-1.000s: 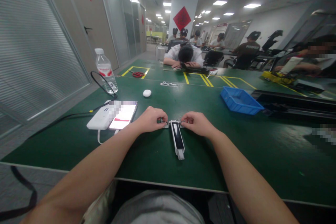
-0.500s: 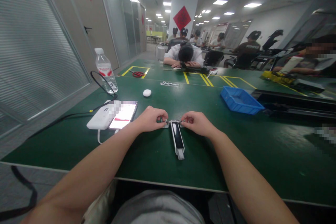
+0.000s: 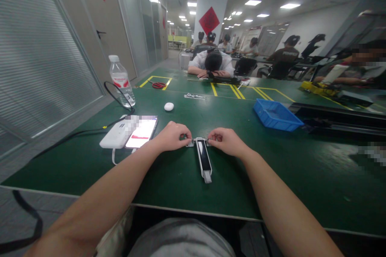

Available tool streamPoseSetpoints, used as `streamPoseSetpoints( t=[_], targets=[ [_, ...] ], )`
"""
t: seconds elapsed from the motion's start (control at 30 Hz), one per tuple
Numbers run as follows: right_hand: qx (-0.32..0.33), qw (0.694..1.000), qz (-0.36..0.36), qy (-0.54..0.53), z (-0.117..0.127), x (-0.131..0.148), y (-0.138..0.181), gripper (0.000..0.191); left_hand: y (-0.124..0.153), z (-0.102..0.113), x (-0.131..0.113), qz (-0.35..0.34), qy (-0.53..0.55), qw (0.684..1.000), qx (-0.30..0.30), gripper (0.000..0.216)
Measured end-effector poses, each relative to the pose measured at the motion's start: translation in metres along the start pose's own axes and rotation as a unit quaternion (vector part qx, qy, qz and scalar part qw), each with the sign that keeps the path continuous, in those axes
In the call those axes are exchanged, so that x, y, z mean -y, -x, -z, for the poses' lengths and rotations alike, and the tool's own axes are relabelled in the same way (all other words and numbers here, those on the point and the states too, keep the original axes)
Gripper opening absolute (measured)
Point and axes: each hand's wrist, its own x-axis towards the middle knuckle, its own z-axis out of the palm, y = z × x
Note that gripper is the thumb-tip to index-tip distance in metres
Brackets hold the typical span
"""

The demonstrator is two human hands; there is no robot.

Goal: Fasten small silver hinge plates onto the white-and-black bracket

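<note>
A long, narrow black-and-white device [image 3: 204, 156] lies on the green table in front of me, a pale tab at its near end. A thin metal crossbar [image 3: 200, 139] runs across its far end, with a small pale plate [image 3: 189, 143] at the left side. My left hand [image 3: 175, 135] is closed in a pinch at the bar's left end, by that plate. At the opposite end, my right hand [image 3: 224, 140] pinches with thumb and fingertips. Both sets of fingertips partly hide what they grip.
To the left are a white power bank [image 3: 113, 134], a lit phone [image 3: 141, 132], cables and a water bottle [image 3: 121, 82]. A white case [image 3: 169, 107], red scissors [image 3: 158, 85] and a blue bin [image 3: 277, 115] lie farther off. Someone rests head-down across the table.
My left fingers have shifted very slightly left, showing more of the small plate. The right hand and the device look unmoved.
</note>
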Motion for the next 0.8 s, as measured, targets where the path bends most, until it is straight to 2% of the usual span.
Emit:
streamPoseSetpoints(
  t=[0.3,0.8],
  targets=[
    [0.002,1.0,-0.004,-0.004,0.0012,0.0031,0.0012,0.011,0.0004,-0.0001,-0.0012,-0.008,-0.025,1.0,0.006,0.021],
    [0.006,1.0,-0.004,-0.011,0.0006,0.0019,0.0011,0.012,0.0004,-0.0005,0.0,0.012,-0.01,1.0,0.018,0.015]
  ],
)
